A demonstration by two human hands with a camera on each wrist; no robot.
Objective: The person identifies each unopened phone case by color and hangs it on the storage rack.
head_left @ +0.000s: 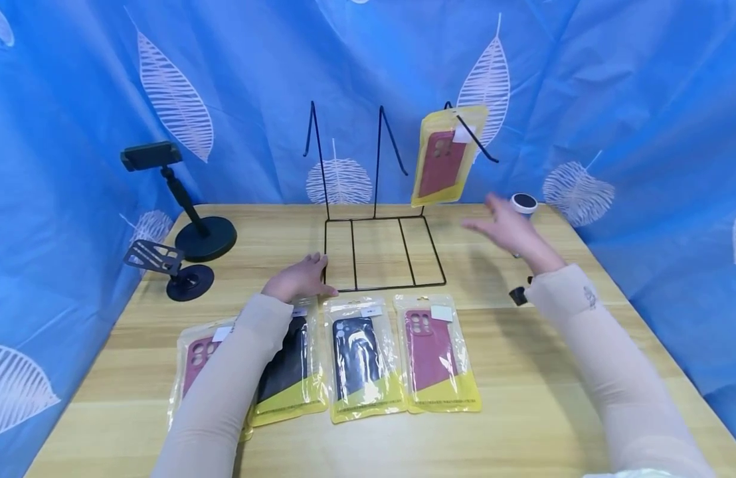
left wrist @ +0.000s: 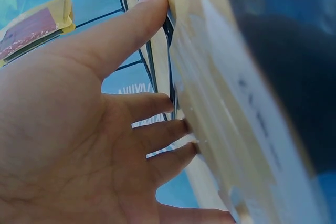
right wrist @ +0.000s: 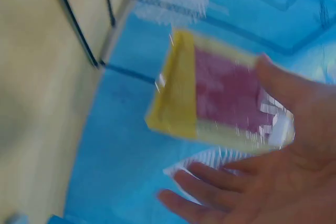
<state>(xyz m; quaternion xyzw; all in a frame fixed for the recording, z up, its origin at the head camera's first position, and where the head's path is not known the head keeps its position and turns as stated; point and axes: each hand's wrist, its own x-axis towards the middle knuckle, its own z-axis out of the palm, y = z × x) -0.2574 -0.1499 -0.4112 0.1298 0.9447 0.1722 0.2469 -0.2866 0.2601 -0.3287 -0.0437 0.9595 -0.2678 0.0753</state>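
Note:
A wire display rack [head_left: 380,288] with three upright hooks stands on the table. From its right hook hangs a packaged pink phone case [head_left: 443,159] in a clear and yellow pouch. My right hand [head_left: 511,229] is in the air to the right of and below that pouch. In the right wrist view its thumb and fingers [right wrist: 210,187] are spread apart, holding nothing. My left hand [head_left: 302,277] rests at the rack's front left corner, thumb by the front wire. Its fingers [left wrist: 157,135] look fairly straight in the left wrist view.
Along the front lie several pouches: a pink case [head_left: 436,352], a dark one [head_left: 359,358], a black one [head_left: 290,365], and another pink one [head_left: 197,358] partly under my left sleeve. Two phone stands [head_left: 203,236] [head_left: 188,282] are at left. A white-rimmed round object [head_left: 524,203] stands behind my right hand.

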